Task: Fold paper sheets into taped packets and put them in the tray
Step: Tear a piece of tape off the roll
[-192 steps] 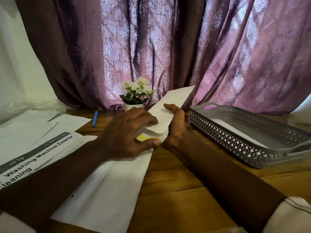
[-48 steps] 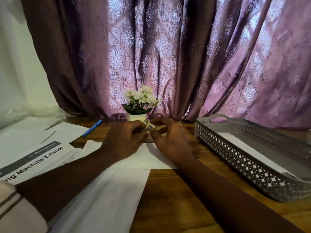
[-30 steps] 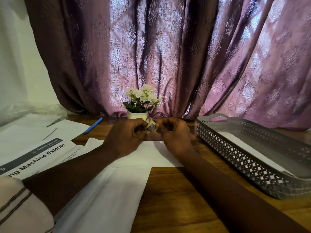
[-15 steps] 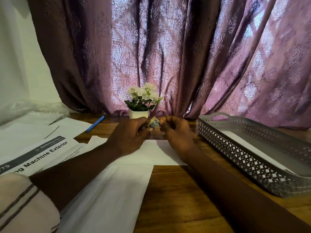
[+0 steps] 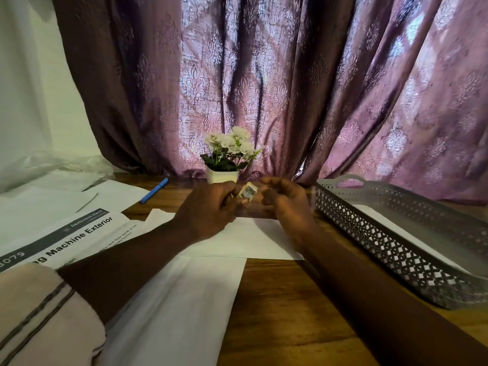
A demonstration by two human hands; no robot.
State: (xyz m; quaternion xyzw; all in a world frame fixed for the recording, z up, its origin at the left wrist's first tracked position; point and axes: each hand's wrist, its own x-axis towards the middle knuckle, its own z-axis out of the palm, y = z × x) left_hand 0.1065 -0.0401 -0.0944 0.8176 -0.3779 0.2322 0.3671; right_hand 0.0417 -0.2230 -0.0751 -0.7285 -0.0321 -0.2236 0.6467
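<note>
left hand [image 5: 211, 210]: fingers pinched a small tape roll [image 5: 247, 193], held above the desk [image 5: 277, 299] toward its far edge.
right hand [image 5: 286, 204]: fingers curled just beside the roll; could not tell whether they gripped a tape end or nothing.
folded sheet [image 5: 237, 240]: lay flat mid-desk under both hands.
tray [image 5: 383, 249]: at the desk's right edge.
handling: paper likely light and limp, folds may spring open; best pressed down at the flap and lifted by a creased edge. Tape thin, sticky, curls.
</note>
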